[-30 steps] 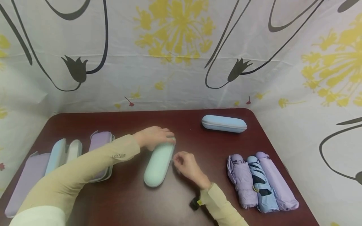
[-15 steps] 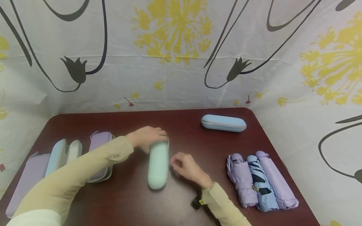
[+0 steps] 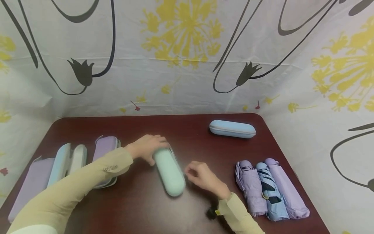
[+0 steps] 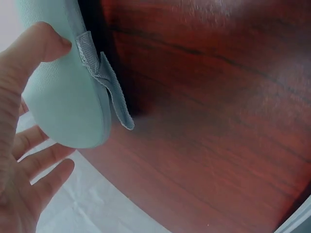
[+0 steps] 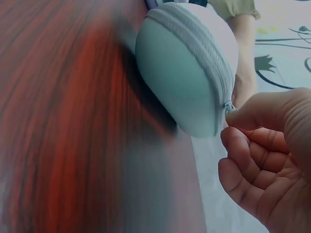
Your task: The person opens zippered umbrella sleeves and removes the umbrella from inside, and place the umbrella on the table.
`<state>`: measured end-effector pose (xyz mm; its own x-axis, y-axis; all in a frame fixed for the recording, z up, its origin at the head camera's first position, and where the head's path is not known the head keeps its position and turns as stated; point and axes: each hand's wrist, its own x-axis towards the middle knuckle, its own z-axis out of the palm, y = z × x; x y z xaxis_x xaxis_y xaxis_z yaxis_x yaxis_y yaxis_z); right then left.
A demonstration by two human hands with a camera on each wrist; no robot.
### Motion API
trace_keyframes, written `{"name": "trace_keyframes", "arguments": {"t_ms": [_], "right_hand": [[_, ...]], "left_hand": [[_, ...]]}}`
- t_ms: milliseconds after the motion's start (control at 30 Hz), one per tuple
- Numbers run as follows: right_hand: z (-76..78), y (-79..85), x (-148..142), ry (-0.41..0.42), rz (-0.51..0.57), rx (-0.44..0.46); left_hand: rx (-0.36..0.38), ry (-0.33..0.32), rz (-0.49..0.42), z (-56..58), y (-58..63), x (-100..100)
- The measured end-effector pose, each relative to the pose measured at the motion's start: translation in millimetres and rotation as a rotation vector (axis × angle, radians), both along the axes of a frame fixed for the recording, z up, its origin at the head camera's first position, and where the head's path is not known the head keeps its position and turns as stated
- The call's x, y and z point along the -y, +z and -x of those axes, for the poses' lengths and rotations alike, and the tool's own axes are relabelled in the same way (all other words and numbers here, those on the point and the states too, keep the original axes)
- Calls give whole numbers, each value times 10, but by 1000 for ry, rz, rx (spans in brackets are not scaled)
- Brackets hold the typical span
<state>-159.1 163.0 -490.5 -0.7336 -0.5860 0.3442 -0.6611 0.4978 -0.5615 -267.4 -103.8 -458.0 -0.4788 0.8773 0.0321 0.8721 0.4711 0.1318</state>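
Mint case (image 3: 170, 175) gripped at far end, zip pull (image 5: 228, 108) pinched near the other

Far left of table (image 3: 125, 208): flat lilac case (image 3: 33, 185), then pale blue case (image 3: 59, 161), whitish case (image 3: 78, 157) and small lilac case (image 3: 104, 148), the last partly behind a sleeve (image 3: 79, 185).

Left hand (image 3: 149, 147) was curled over the far end of the mint case, thumb on top, fingers spread loosely about the end. Mint case lay mid-table, slanted, near end toward the right; could not tell whether its whole underside touched down. Fabric tab (image 4: 114, 92) hung from its edge by the thumb.

Right hand (image 3: 204, 177), just beside the near end: thumb and forefinger closed on the zip pull, other fingers folded.

Risks, as I judged them: pull was tiny, so a fingertip pinch could slip off. Grip at one end only; a hard tug might swing the smooth case round. Tab, if it strayed into the zip's path, could jam it.

Farther right: blue case (image 3: 232, 129) at the back; nearer, lilac umbrella (image 3: 252, 191), blue umbrella (image 3: 273, 195), long lilac umbrella (image 3: 287, 191), side by side.
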Motion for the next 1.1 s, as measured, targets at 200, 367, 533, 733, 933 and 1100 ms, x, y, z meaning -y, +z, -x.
{"name": "trace_keyframes", "arguments": {"t_ms": [200, 367, 533, 733, 933, 1100], "right_hand": [[-54, 16, -166, -16, -5, -24], [-64, 1, -276, -28, 10, -62], [-42, -8, -341, 25, -7, -188], [-85, -4, -440, 55, -60, -254], [-177, -65, -491, -18, -49, -211], [-234, -119, -485, -139, -7, -184]], "left_hand": [[-42, 30, -14, -78, -28, -10], [-84, 51, -7, -137, -34, -53], [-86, 75, 2, -167, -32, -102], [-76, 102, 16, -174, -15, -116], [-44, 147, 18, -174, -3, -125], [-27, 195, 0, -193, -30, -139]]}}
